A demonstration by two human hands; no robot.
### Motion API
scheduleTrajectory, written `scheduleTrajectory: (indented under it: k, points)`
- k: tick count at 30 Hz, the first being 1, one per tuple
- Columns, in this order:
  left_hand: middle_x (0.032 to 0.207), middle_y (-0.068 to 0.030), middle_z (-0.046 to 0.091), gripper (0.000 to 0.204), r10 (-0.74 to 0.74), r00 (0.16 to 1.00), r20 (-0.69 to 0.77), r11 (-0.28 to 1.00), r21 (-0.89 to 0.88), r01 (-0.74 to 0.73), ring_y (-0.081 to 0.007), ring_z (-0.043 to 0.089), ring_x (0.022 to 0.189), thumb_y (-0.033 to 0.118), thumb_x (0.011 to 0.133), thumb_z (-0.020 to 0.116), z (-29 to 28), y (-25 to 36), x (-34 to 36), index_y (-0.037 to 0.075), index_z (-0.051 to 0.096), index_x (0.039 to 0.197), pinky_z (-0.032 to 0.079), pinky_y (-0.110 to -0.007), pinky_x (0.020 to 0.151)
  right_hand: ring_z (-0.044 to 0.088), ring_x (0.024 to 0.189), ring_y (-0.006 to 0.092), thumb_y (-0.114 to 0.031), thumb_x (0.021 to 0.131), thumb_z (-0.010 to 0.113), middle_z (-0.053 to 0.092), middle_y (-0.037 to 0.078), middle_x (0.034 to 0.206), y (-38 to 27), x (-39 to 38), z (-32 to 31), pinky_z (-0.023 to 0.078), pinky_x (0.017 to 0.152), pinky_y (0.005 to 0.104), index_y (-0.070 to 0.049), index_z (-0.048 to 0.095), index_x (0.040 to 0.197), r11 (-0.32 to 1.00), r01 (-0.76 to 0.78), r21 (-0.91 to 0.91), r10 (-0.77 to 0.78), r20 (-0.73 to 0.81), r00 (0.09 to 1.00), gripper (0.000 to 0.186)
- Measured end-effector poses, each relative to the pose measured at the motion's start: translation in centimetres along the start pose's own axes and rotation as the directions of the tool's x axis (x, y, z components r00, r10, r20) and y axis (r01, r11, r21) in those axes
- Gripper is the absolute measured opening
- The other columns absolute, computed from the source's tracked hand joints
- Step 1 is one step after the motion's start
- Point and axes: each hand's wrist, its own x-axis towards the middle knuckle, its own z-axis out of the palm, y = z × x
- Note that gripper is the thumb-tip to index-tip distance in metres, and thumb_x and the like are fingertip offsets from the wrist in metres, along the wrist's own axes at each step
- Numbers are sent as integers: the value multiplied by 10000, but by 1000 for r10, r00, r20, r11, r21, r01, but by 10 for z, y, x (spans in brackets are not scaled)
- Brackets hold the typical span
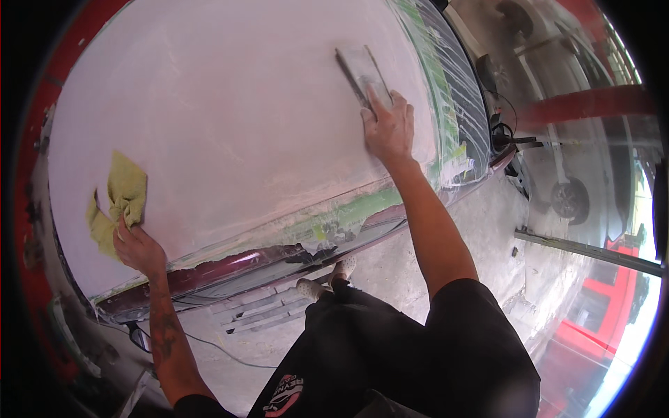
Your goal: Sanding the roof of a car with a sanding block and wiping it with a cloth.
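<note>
A large pale pinkish-grey panel [244, 125] with a dusty surface fills the upper left, bordered by green masking tape and maroon paint. My left hand [136, 247] grips a crumpled yellow cloth [125, 181] near the panel's lower left. My right hand [387, 129] holds a long, flat, dusty sanding block [355, 66] against the panel's upper right part, its fingers over the lower end of the block.
A plastic-covered dark section [468, 111] borders the panel on the right. Beyond are a grey vehicle [564, 167] and a metal rail [592, 247]. Below the panel lie a concrete floor [237, 362], a thin cable, grey strips and my feet.
</note>
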Motion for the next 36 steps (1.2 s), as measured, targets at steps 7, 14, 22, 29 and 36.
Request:
scheduleTrajectory:
  k: [7, 14, 22, 29, 36]
  points:
    - [1326, -232, 494, 412, 16, 1000, -20, 999, 51, -15, -400, 463, 1231, 197, 948, 468, 2, 1, -2, 129, 533, 1348, 340, -526, 1033, 518, 1010, 387, -199, 832, 690, 534, 210, 1226, -52, -37, -6, 439, 900, 469, -158, 561, 1356, 987, 4, 162, -8, 23, 1000, 541]
    - [1279, -245, 528, 408, 36, 999, -34, 999, -25, -37, -415, 492, 1192, 190, 942, 474, -1, 5, 1, 117, 542, 1338, 366, -522, 1005, 557, 991, 365, -281, 867, 654, 561, 178, 1261, 35, -4, -2, 463, 853, 451, -102, 558, 1334, 998, -65, -24, 65, -1, 998, 510]
    - [1345, -209, 489, 426, -18, 999, 29, 999, 28, 17, -405, 462, 1233, 226, 960, 465, -2, 1, 1, 180, 507, 1382, 347, -523, 1027, 549, 981, 352, -235, 832, 692, 521, 143, 1324, -14, -51, -13, 459, 853, 454, -124, 544, 1354, 998, -4, 61, 0, 64, 998, 554]
    - [1367, -207, 469, 416, -47, 998, 28, 999, 4, 47, -402, 453, 1242, 245, 982, 448, 11, 4, -2, 212, 498, 1393, 342, -522, 1033, 536, 1006, 350, -271, 902, 605, 525, 149, 1312, 73, 27, 12, 452, 850, 453, -213, 526, 1386, 964, -219, -148, 223, 15, 975, 493]
    - [1309, -235, 513, 409, 11, 1000, 12, 1000, 28, -12, -418, 487, 1193, 206, 963, 454, -3, 5, 5, 144, 528, 1360, 373, -525, 993, 481, 1057, 356, -131, 843, 591, 495, 205, 1285, -138, 2, 10, 393, 922, 453, -271, 526, 1379, 986, 24, 163, -45, 128, 991, 557]
